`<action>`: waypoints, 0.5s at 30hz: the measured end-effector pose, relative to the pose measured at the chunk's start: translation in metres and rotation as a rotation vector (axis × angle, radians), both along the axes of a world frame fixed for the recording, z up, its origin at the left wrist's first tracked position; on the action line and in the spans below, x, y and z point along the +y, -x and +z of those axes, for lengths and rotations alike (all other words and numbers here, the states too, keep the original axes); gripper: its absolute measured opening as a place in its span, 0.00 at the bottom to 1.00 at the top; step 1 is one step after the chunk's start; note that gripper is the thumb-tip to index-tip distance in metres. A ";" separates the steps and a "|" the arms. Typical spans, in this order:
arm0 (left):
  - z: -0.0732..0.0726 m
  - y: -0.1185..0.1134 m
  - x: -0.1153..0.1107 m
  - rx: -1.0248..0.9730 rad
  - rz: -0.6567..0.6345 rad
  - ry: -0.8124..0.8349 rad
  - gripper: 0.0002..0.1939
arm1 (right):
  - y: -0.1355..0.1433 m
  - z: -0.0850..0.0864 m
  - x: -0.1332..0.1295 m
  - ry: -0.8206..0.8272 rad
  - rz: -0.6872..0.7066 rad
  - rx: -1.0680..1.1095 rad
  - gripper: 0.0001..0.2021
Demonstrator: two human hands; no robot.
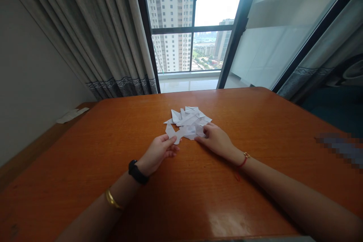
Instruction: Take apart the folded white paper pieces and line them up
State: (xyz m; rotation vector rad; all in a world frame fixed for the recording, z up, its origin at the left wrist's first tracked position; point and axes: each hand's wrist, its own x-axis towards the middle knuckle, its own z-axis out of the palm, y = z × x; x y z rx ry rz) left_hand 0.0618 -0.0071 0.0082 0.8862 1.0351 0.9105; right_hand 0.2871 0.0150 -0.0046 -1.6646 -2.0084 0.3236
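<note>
Brown tabletop (113, 136) before window (193, 29) and curtain (110, 26), paper pile (190, 118) beside right hand (217, 140).

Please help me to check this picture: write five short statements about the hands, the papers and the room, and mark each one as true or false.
1. The left hand holds a white paper piece. True.
2. The right hand is at the near right side of the paper pile. True.
3. Both wrists are bare. False: the left has a black band, the right a red bracelet.
4. The surface under the papers is blue. False: it is an orange-brown table.
5. A grey curtain hangs left of the window. True.
</note>
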 end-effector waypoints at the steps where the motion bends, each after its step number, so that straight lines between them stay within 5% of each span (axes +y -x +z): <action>1: -0.003 -0.002 -0.001 -0.042 0.020 0.025 0.07 | -0.002 0.001 0.000 0.018 -0.004 0.080 0.14; 8: -0.005 -0.014 -0.016 -0.241 0.050 0.090 0.02 | 0.008 0.020 -0.024 0.457 0.160 1.032 0.20; 15: -0.004 -0.023 -0.033 -0.249 -0.164 0.051 0.14 | 0.033 0.014 -0.047 0.529 0.107 1.195 0.20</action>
